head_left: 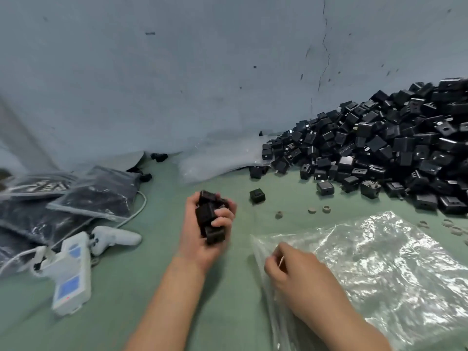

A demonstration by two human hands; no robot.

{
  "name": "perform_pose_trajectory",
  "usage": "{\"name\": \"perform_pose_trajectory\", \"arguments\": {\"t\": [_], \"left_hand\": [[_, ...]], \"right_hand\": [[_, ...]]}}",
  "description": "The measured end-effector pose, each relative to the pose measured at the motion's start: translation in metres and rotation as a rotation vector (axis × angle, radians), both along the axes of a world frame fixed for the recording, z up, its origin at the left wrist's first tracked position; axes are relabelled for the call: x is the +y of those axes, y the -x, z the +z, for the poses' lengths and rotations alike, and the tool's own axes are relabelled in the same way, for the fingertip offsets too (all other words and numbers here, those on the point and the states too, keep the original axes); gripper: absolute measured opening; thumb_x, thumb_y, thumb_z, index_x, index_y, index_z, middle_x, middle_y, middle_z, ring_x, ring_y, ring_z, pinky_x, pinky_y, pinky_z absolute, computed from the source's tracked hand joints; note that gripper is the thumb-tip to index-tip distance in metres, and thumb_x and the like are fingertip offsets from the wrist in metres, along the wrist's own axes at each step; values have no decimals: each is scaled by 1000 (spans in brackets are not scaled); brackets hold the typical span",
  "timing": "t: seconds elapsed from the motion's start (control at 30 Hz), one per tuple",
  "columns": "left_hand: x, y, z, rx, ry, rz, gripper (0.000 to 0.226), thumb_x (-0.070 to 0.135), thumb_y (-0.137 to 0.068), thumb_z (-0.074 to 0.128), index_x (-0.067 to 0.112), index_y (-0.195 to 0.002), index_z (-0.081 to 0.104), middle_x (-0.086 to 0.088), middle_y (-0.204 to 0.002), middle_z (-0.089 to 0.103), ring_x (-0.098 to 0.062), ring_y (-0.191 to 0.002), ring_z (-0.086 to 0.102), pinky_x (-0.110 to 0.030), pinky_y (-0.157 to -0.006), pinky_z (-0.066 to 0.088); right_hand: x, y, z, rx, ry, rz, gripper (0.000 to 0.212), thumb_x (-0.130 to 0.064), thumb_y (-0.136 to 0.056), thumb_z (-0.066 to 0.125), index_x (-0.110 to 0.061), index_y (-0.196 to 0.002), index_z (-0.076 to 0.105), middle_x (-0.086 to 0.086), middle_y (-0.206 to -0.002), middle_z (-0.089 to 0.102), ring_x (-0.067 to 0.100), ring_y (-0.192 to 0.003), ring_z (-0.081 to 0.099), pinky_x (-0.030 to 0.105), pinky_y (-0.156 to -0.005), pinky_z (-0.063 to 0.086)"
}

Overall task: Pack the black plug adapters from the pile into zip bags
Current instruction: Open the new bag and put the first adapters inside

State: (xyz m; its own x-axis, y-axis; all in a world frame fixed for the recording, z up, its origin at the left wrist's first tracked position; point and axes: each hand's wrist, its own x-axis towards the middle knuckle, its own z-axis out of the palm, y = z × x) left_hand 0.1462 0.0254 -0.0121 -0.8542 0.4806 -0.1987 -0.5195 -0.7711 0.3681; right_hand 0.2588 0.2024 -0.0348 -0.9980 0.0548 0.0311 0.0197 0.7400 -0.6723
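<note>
L hand [202, 239] grips a short stack of black plug adapters [210, 216], approx 3 or 4; exact count can't be told, motion blur. Thumb is on the stack's left side, fingers curl round its right. The stack's long axis runs along the palm, from the wrist end up toward the wall [177, 84], leaning a bit left at the top. The lowest adapter shows a slotted face toward the camera.

R hand [296, 272] is near-closed, fingertips pinching the left edge of a clear zip bag [392, 262]. The bag lies flat and crinkled on the green table [152, 300], spreading right from the hand; whether its mouth is at the pinched edge can't be told.

The pile [379, 150] of adapters banks against the wall at far right, units pointing every which way, some w/ prongs showing. One loose adapter [257, 196] sits just right of the L hand, apart from the pile.

Far left: filled bags [101, 191] stacked in a heap. In front of them, a white handheld device [71, 272] w/ a white cable [140, 206]. Small rings [319, 210] lie on the table btw the loose adapter and the pile's foot.
</note>
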Motion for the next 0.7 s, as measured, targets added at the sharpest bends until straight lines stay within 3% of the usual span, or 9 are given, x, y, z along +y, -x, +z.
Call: {"name": "perform_pose_trajectory", "arguments": {"t": [0.07,0.17,0.3,0.43,0.53,0.7], "left_hand": [[-15,-42,-11,-17,-227,1,26,38,-90,54,13,-95,60,-9,-103,51,-12,-58,50,-19,-40,44],[-22,-83,-19,-62,-314,88,31,41,-94,51,13,-103,62,-12,-113,55,-15,-67,57,-20,-44,49],[-28,-107,-19,-100,-270,144,35,44,-94,55,15,-110,65,-17,-134,54,-28,-94,67,-34,-62,62],[-30,-117,-18,-75,-224,135,39,44,-92,60,11,-111,68,-22,-133,59,-39,-125,56,-52,-82,60],[-33,-118,-19,-63,-215,155,40,43,-91,61,10,-113,67,-25,-133,58,-42,-128,53,-56,-94,53],[-34,-107,-17,-68,-208,162,39,42,-92,60,9,-112,66,-25,-132,57,-42,-127,54,-56,-100,48]], "right_hand": [[-3,-3,1,32,126,-37,23,-42,-97,49,-27,-81,55,-5,-73,63,11,-67,58,33,-67,49],[-11,-8,1,49,291,-73,24,-39,-95,57,-25,-75,59,-3,-66,64,13,-59,59,31,-62,46],[-23,-10,-1,57,409,-86,25,-40,-94,59,-25,-75,62,-7,-64,65,13,-55,61,30,-58,46],[-34,-9,-2,75,513,-106,27,-42,-95,58,-23,-75,63,-6,-65,65,17,-53,62,35,-61,50],[-43,-5,-1,94,523,-107,27,-42,-95,58,-24,-75,63,-8,-66,65,14,-51,61,33,-60,48],[-49,0,2,93,503,-75,28,-44,-94,58,-24,-75,64,-4,-62,65,17,-50,61,33,-59,47]]}}
